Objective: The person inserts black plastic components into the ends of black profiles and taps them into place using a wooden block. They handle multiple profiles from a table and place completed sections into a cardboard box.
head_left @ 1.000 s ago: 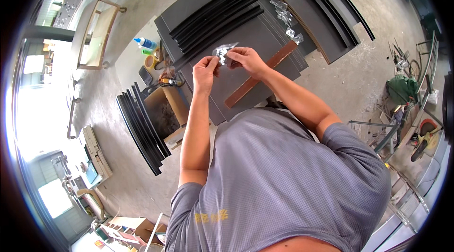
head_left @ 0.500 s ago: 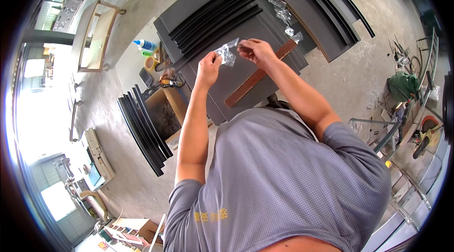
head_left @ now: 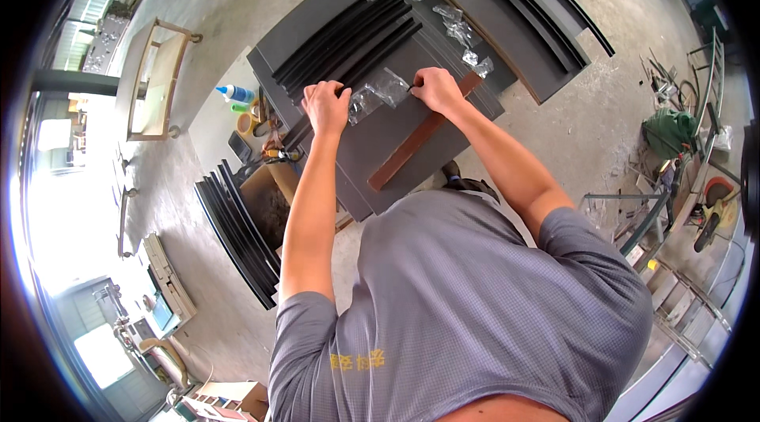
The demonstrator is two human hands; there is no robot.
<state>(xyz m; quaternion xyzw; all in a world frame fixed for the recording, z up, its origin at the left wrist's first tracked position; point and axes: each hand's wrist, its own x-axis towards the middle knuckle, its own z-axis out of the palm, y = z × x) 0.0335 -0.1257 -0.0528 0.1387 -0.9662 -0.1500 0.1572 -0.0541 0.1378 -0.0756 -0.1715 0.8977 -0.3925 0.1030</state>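
A clear plastic bag [head_left: 381, 95] is spread between my hands, over the dark grey panels [head_left: 380, 145]. On its left, my left hand [head_left: 324, 108] is closed at the bag's edge, with a dark bit at the fingertips that I cannot make out. My right hand [head_left: 438, 92], right of the bag, pinches a small black piece [head_left: 412, 88]. Just beyond my left hand, several long black strips [head_left: 348, 38] lie side by side on the panels. A reddish-brown bar [head_left: 408, 151] lies at a slant below my right hand.
Crumpled clear bags [head_left: 459, 26] lie along the far right of the stack. More dark panels with black strips [head_left: 522, 10] lie beyond. Left are a blue-and-white bottle [head_left: 236, 93], tape rolls [head_left: 244, 123], an open cardboard box [head_left: 273, 200] and a bundle of black strips [head_left: 237, 232].
My hands have moved apart and down toward the panels, the left one going left to the strips' near ends. The plastic bag, held up between them before, now sits lower and more spread out.
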